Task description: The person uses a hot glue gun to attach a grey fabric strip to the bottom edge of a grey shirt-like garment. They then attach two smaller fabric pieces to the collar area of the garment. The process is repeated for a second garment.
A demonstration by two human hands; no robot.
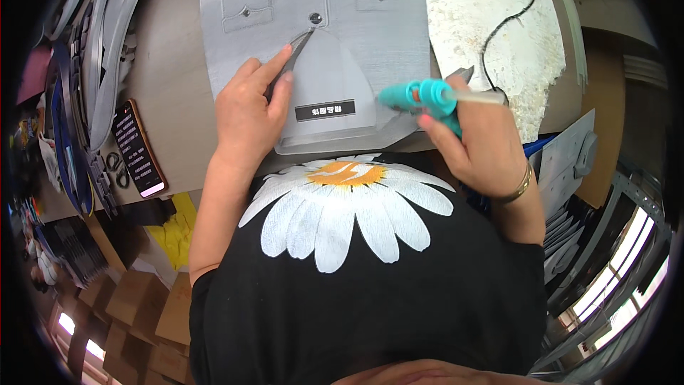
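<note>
Two hands work over a grey folded shirt (335, 21) lying straight ahead on the tan table (171, 78). Its collar points back toward the body. The left hand (249, 110), the nearer one, presses the collar's left wing flat with its forefinger. The right hand (484, 146) grips a teal glue gun (420, 96), nozzle aimed leftward at the collar. Left of the left hand lies a phone (139, 148); cardboard boxes (135, 314) sit below

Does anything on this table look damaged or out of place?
Yes. The white speckled sheet under the black cord, right of the folded grey shirt, has a ragged, torn-looking lower right edge. Otherwise the shirt lies flat and nothing looks spilled.
</note>
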